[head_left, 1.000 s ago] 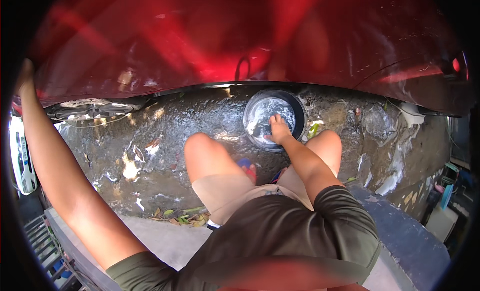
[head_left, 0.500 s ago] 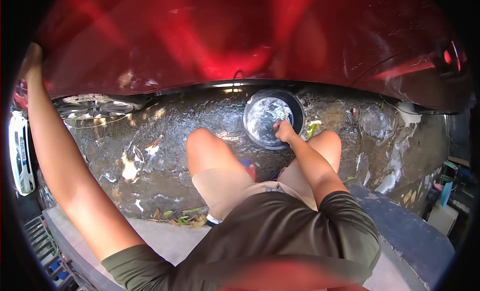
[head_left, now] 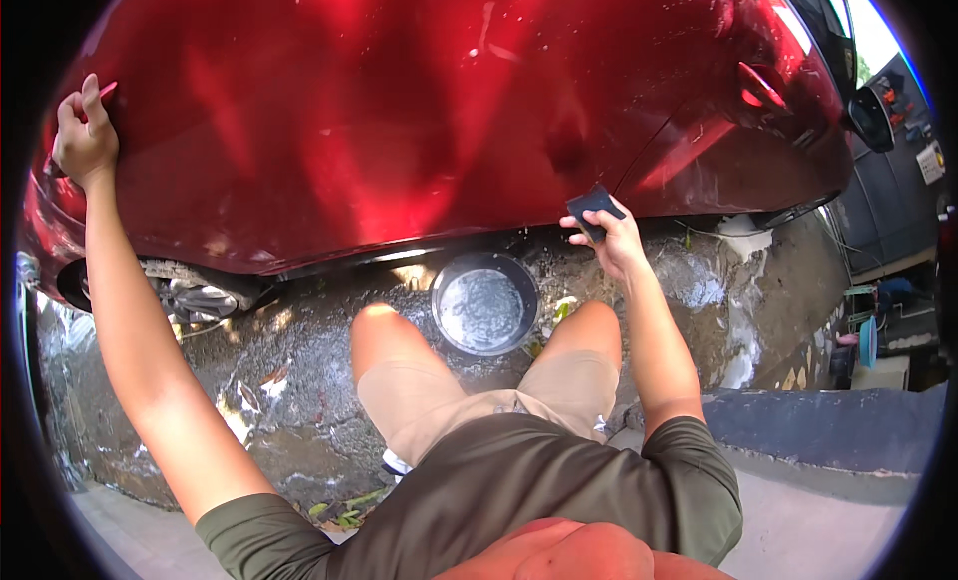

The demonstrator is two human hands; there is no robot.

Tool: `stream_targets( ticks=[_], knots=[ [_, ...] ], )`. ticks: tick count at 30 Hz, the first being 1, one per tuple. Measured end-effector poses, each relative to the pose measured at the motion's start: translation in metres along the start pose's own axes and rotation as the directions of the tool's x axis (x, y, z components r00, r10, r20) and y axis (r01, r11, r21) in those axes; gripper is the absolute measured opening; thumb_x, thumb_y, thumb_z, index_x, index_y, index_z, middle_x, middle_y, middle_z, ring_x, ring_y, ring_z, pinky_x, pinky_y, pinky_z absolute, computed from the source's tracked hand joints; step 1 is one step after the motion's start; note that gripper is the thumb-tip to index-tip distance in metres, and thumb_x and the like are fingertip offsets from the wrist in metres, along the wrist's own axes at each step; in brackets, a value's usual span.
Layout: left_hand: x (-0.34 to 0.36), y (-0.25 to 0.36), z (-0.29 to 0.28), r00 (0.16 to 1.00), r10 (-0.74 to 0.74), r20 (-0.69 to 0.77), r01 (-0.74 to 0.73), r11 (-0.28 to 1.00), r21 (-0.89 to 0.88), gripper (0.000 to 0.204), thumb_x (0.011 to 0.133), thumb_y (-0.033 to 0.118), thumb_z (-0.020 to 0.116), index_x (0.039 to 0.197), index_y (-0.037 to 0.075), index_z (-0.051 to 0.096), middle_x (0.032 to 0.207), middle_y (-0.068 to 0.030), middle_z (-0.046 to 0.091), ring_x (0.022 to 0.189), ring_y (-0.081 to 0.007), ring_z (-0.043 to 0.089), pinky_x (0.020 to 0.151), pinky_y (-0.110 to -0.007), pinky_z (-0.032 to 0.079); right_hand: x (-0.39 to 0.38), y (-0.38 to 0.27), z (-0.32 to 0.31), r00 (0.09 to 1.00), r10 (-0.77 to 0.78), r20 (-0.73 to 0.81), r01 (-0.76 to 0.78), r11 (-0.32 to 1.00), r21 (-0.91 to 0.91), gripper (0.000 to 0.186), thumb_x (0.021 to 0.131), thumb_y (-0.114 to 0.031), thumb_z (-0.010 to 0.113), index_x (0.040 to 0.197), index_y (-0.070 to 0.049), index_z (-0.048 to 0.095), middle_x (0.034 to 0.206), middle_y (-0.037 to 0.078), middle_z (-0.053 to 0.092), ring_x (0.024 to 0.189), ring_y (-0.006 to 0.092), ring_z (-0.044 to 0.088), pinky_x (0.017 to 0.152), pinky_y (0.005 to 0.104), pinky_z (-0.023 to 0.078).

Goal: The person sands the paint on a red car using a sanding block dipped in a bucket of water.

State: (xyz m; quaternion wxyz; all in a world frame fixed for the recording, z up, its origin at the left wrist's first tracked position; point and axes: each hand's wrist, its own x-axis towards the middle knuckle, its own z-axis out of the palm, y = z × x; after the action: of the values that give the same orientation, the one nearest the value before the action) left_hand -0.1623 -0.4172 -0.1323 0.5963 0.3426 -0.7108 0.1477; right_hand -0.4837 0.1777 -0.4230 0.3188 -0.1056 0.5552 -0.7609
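Observation:
In my right hand (head_left: 617, 243) is a dark, flat sponge (head_left: 596, 213), gripped between thumb and fingers close to the lower side of a red car (head_left: 399, 111). My left arm stretches far out to the left. There my left hand (head_left: 88, 141) is closed around a red door handle (head_left: 109, 89) on the car, whose ends show on either side of the fingers. Below, between my knees and the car, a round black basin (head_left: 439, 305) stands on the wet ground, holding cloudy, sudsy water (head_left: 483, 302).
A car wheel (head_left: 200, 295) is at the left under the body. Another door handle (head_left: 763, 86) and a side mirror (head_left: 870, 119) stick out at the right. Behind me runs a low dark ledge (head_left: 828, 430). Dry leaves (head_left: 349, 512) lie near it.
My right hand has come up out of the basin and toward the car, with the sponge now showing. My view has shifted upward, showing more of the car and my left hand.

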Motion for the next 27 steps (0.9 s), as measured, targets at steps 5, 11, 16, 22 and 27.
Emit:
stream_targets(
  ticks=[5,11,16,22,27],
  knots=[
    [-0.004,0.009,-0.013,0.981,0.161,-0.112,-0.165,0.986,-0.030,0.049,0.093,0.055,0.055,0.081,0.008,0.060,0.072,-0.0129,0.066,0.069,-0.0362,0.062,0.066,-0.047,0.046,0.001,-0.145,0.072,0.523,-0.848,0.085,0.829,0.484,-0.281,0.028,0.097,-0.001,0.050,0.125,-0.003,0.047,0.114,0.013,0.056,0.103,0.0265,0.068,0.071,0.0347,0.061],
    [-0.008,0.013,-0.003,0.961,0.230,-0.154,-0.238,0.971,-0.035,0.048,0.095,0.051,0.055,0.088,0.004,0.062,0.078,-0.0167,0.067,0.073,-0.0381,0.063,0.068,-0.047,0.046,0.032,-0.272,0.115,0.089,-0.845,0.528,0.256,-0.492,-0.832,0.059,0.079,-0.003,0.058,0.138,-0.005,0.049,0.141,0.013,0.051,0.122,0.0350,0.048,0.103,0.0525,0.036],
    [-0.010,0.022,-0.010,0.951,0.246,-0.186,-0.266,0.960,-0.091,0.045,0.096,0.048,0.055,0.083,0.004,0.059,0.070,-0.0135,0.062,0.066,-0.0364,0.059,0.063,-0.046,0.043,0.068,-0.254,0.082,0.159,-0.822,0.546,0.040,-0.548,-0.836,0.058,0.101,-0.046,0.041,0.151,-0.016,0.037,0.158,0.002,0.033,0.145,0.0376,0.023,0.116,0.0617,0.012],
    [-0.013,0.021,-0.012,0.958,0.225,-0.180,-0.243,0.966,-0.085,0.046,0.096,0.048,0.054,0.084,0.004,0.058,0.071,-0.0135,0.062,0.067,-0.0360,0.059,0.064,-0.047,0.042,0.075,-0.288,0.089,0.206,-0.823,0.529,-0.069,-0.552,-0.831,0.059,0.102,-0.045,0.037,0.152,-0.014,0.033,0.162,0.001,0.021,0.149,0.0368,0.012,0.116,0.0624,0.012],
    [-0.009,0.011,-0.013,0.972,0.207,-0.114,-0.218,0.971,-0.096,0.045,0.097,0.048,0.053,0.086,0.004,0.058,0.070,-0.0144,0.061,0.067,-0.0368,0.058,0.064,-0.048,0.042,0.065,-0.258,0.076,0.301,-0.804,0.513,0.056,-0.522,-0.851,0.057,0.102,-0.040,0.042,0.154,-0.019,0.029,0.162,0.002,0.020,0.149,0.0374,0.013,0.114,0.0677,0.011]
  ],
)
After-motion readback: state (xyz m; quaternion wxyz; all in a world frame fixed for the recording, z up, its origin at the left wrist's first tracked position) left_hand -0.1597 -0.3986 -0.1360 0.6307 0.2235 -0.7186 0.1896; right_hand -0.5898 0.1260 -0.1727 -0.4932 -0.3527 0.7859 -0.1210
